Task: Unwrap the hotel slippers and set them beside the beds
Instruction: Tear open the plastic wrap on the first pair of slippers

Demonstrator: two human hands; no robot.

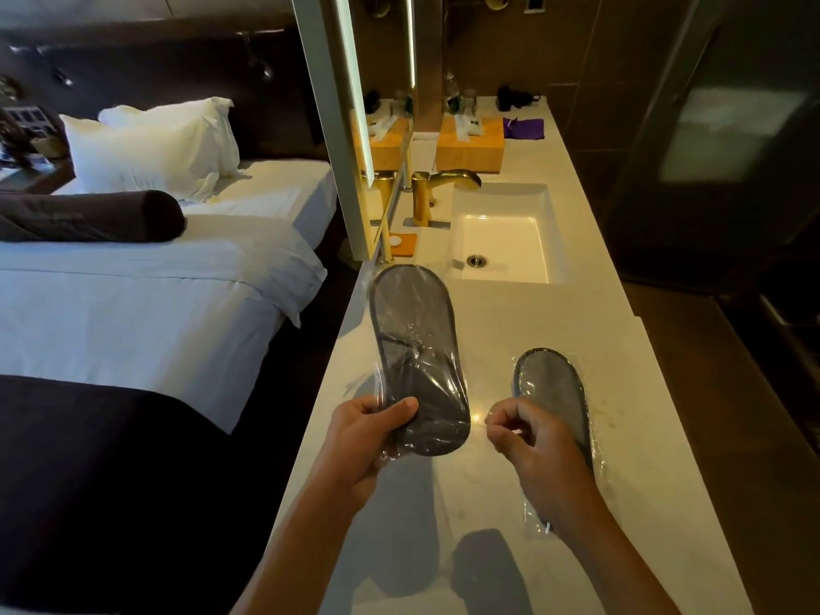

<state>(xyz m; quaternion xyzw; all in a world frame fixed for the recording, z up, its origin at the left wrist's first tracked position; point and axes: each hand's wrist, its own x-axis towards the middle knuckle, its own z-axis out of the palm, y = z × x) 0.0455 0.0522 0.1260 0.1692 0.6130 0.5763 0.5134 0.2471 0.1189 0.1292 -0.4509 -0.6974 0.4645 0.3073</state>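
While one wrapped slipper (pixel 417 348) is held above the counter (pixel 488 503) at frame centre, left hand (pixel 368 441) pinches its near end, thumb on top. Right hand (pixel 528 441), fingers curled, pinches clear film just right of it. Second wrapped slipper (pixel 554 392) lies flat, partly under right hand; bed (pixel 155 281) at left

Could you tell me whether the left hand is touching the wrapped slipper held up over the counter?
Touching. The head view shows the left hand gripping the toe end of the wrapped slipper, thumb pressed on top of the plastic and fingers underneath.
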